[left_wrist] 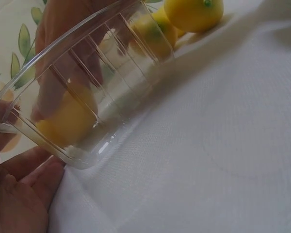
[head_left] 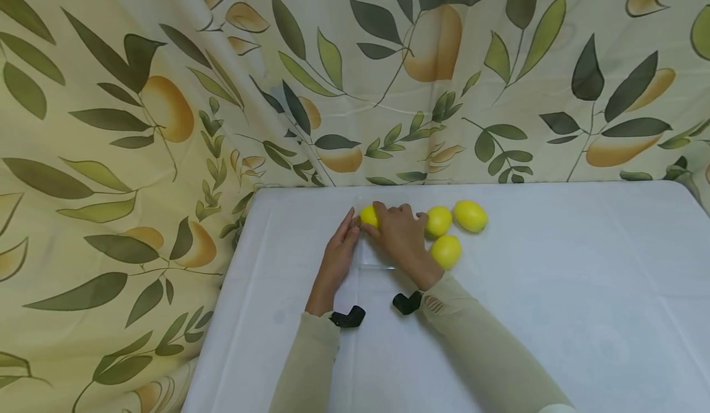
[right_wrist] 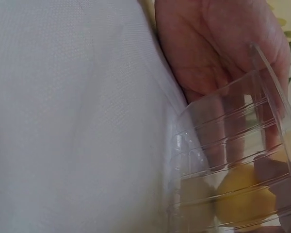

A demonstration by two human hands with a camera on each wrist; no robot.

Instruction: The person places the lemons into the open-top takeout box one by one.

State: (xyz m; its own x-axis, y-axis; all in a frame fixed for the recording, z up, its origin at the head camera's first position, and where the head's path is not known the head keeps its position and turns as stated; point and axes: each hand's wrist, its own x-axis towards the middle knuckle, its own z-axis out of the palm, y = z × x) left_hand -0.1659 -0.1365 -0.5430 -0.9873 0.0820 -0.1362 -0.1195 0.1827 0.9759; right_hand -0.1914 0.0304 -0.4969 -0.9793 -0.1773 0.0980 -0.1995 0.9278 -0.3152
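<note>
A clear ribbed plastic container (head_left: pixel 378 267) stands near the table's back edge. Inside it, at the left end, my right hand (head_left: pixel 402 231) grips a yellow lemon (head_left: pixel 368 216) from above. The left wrist view shows that lemon (left_wrist: pixel 70 119) through the see-through wall, low in the container. My left hand (head_left: pixel 337 259) rests along the container's left end, its fingers extended. Seen from the right wrist, the left palm (right_wrist: pixel 218 43) and straight fingers lie against the outside of the wall. Three more lemons (head_left: pixel 470 216) sit together just right of the container, partly behind the right hand.
A white cloth covers the table (head_left: pixel 554 314), whose back edge runs close behind the container. A curtain (head_left: pixel 432 111) with printed leaves and fruit hangs behind and along the left. Black wrist mounts (head_left: pixel 348 317) sit by both sleeve cuffs.
</note>
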